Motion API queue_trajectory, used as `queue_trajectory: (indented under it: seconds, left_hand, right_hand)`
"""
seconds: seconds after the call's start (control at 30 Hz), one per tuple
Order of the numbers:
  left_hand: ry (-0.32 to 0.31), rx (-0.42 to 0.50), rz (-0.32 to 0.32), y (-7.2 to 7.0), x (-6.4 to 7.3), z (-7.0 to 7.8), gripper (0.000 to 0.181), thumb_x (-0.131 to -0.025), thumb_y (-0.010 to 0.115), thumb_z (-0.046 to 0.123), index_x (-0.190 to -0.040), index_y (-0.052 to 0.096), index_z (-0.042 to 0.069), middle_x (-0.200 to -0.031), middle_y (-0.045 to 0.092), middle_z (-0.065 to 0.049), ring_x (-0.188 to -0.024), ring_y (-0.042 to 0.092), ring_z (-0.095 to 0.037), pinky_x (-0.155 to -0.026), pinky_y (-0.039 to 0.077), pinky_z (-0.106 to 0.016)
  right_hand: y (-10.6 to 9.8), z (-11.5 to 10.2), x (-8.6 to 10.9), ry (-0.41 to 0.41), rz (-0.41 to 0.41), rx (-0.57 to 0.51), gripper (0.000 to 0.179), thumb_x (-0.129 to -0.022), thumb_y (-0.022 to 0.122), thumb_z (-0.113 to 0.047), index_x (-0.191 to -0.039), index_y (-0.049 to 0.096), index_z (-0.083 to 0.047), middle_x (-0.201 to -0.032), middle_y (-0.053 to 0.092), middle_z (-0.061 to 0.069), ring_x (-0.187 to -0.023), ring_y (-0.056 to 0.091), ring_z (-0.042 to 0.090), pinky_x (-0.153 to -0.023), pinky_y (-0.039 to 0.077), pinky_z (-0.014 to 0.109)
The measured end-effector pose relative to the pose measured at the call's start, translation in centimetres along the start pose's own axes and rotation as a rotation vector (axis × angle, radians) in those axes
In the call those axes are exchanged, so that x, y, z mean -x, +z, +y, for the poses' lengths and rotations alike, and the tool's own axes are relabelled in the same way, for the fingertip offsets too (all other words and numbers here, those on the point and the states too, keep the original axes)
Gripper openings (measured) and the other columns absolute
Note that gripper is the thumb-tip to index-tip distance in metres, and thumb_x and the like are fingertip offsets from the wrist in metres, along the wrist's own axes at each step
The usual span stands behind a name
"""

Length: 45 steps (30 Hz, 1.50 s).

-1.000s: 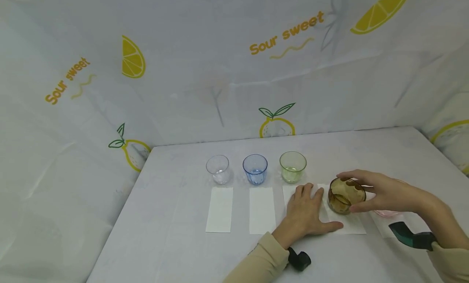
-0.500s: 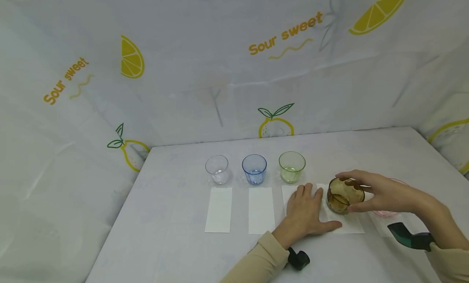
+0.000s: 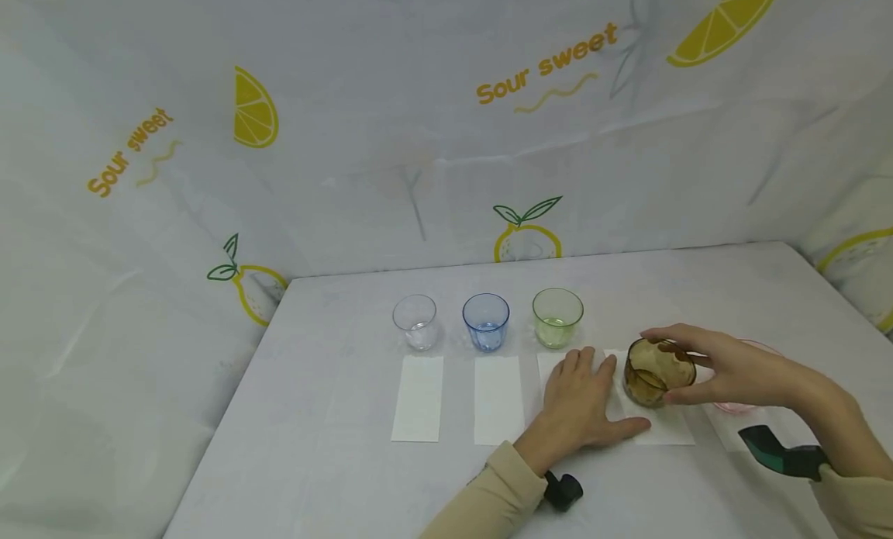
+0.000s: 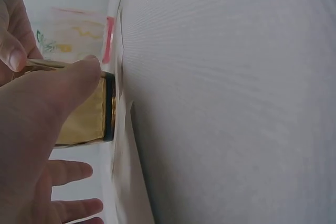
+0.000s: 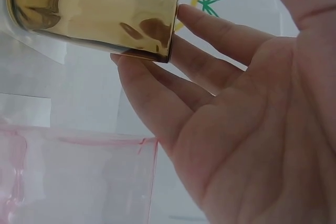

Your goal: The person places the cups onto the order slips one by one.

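Observation:
An amber glass [image 3: 658, 374] stands on a white paper strip [image 3: 673, 430] right of centre in the head view. My right hand [image 3: 743, 371] holds it from the right near its rim, the thumb in front and the fingers behind. The right wrist view shows fingertips against the amber glass [image 5: 113, 11]. My left hand [image 3: 579, 403] rests spread on the paper strips left of the glass, its fingers pointing away and its thumb toward the right. In the left wrist view its thumb overlaps the glass [image 4: 86, 119]; contact there cannot be told.
A clear glass [image 3: 415, 322], a blue glass [image 3: 486, 322] and a green glass [image 3: 557, 318] line up behind. Paper strips [image 3: 418, 399] lie in front of them. A pink glass [image 5: 79, 177] stands beside the amber one, mostly hidden by my right hand in the head view.

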State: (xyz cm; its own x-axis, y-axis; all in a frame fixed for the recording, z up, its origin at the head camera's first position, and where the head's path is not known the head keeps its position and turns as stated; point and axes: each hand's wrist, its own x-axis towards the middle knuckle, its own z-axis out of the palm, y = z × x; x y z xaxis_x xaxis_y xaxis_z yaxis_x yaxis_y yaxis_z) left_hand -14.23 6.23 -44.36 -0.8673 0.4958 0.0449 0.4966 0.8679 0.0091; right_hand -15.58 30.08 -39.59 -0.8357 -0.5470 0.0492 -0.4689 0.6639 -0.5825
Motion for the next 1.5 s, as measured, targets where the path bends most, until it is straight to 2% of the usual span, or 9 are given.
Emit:
queue_trajectory:
  seconds: [0.17,0.27,0.37,0.53,0.7,0.97,1.1,1.2,1.5]
  left_hand:
    - [0.029,0.024,0.002,-0.5,0.4,-0.3,0.088,-0.082,0.054,0.086,-0.15,0.047,0.031,-0.134,0.051,0.008,-0.124,0.047,-0.009,-0.102,0.045,-0.023]
    - [0.059,0.044,0.015,-0.9,0.8,-0.7,0.087,-0.083,0.054,0.084,-0.15,0.048,0.029,-0.14,0.051,0.005,-0.129,0.049,-0.01,-0.104,0.046,-0.024]
    - [0.103,0.076,0.031,-1.3,1.2,-1.2,0.086,-0.084,0.057,0.081,-0.151,0.049,0.028,-0.147,0.051,0.001,-0.135,0.049,-0.013,-0.106,0.047,-0.026]
    - [0.185,0.145,0.013,-2.1,1.7,-2.3,0.087,-0.085,0.06,0.077,-0.155,0.044,0.027,-0.154,0.047,-0.001,-0.142,0.046,-0.015,-0.108,0.048,-0.029]
    - [0.194,0.207,-0.017,-2.9,2.4,-3.8,0.088,-0.085,0.063,0.075,-0.157,0.04,0.03,-0.158,0.043,-0.002,-0.146,0.043,-0.017,-0.108,0.048,-0.033]
    - [0.149,0.284,-0.053,-3.3,3.4,-6.8,0.088,-0.085,0.066,0.072,-0.158,0.038,0.031,-0.16,0.041,-0.001,-0.145,0.044,-0.021,-0.108,0.05,-0.037]
    - [0.116,0.323,-0.074,-3.0,4.1,-8.4,0.088,-0.085,0.069,0.068,-0.157,0.04,0.028,-0.159,0.042,-0.001,-0.141,0.046,-0.02,-0.105,0.051,-0.037]
    - [0.098,0.34,-0.089,-2.5,4.4,-9.2,0.088,-0.085,0.071,0.065,-0.157,0.04,0.026,-0.156,0.046,-0.001,-0.139,0.048,-0.019,-0.104,0.052,-0.036]
    - [0.093,0.351,-0.087,-1.2,4.6,-10.0,0.085,-0.085,0.072,0.063,-0.154,0.045,0.021,-0.146,0.054,-0.003,-0.129,0.053,-0.018,-0.098,0.054,-0.031]
  right_hand:
    - [-0.1,-0.2,0.3,0.014,0.032,0.053,0.085,-0.077,0.09,-0.031,-0.15,0.048,-0.017,-0.143,0.051,-0.014,-0.119,0.044,-0.021,-0.087,0.054,0.024]
    - [-0.1,-0.6,0.2,-0.018,0.076,0.048,0.087,-0.076,0.09,-0.03,-0.152,0.046,-0.023,-0.143,0.043,-0.031,-0.123,0.039,-0.024,-0.09,0.045,0.01]
    - [-0.2,-1.2,-0.2,-0.096,0.105,-0.002,0.087,-0.079,0.089,-0.021,-0.154,0.044,-0.021,-0.147,0.037,-0.036,-0.128,0.033,-0.026,-0.096,0.035,0.001]
    - [-0.5,-2.5,-1.1,-0.111,0.127,-0.084,0.087,-0.082,0.085,-0.013,-0.156,0.041,-0.023,-0.151,0.036,-0.032,-0.13,0.031,-0.026,-0.099,0.028,-0.003]
    - [-0.7,-3.8,-2.3,-0.072,0.157,-0.149,0.085,-0.082,0.085,-0.012,-0.155,0.043,-0.024,-0.151,0.039,-0.027,-0.13,0.034,-0.024,-0.1,0.029,-0.003]
    - [-0.1,-5.5,-5.0,-0.114,0.178,-0.163,0.08,-0.084,0.084,-0.015,-0.154,0.044,-0.019,-0.155,0.044,0.011,-0.134,0.031,-0.022,-0.103,0.028,-0.003]
    - [0.7,-6.5,-6.2,-0.051,0.167,-0.152,0.077,-0.086,0.083,-0.025,-0.153,0.045,-0.018,-0.156,0.044,0.012,-0.148,0.038,0.011,-0.122,0.036,0.033]
    - [1.3,-7.1,-6.9,-0.028,0.167,-0.157,0.075,-0.086,0.083,-0.027,-0.151,0.047,-0.015,-0.156,0.045,0.014,-0.146,0.039,0.041,-0.114,0.033,0.067]
    - [2.5,-7.7,-8.8,-0.024,0.198,-0.107,0.073,-0.087,0.082,-0.03,-0.149,0.05,-0.011,-0.155,0.047,0.018,-0.146,0.039,0.043,-0.109,0.035,0.073]
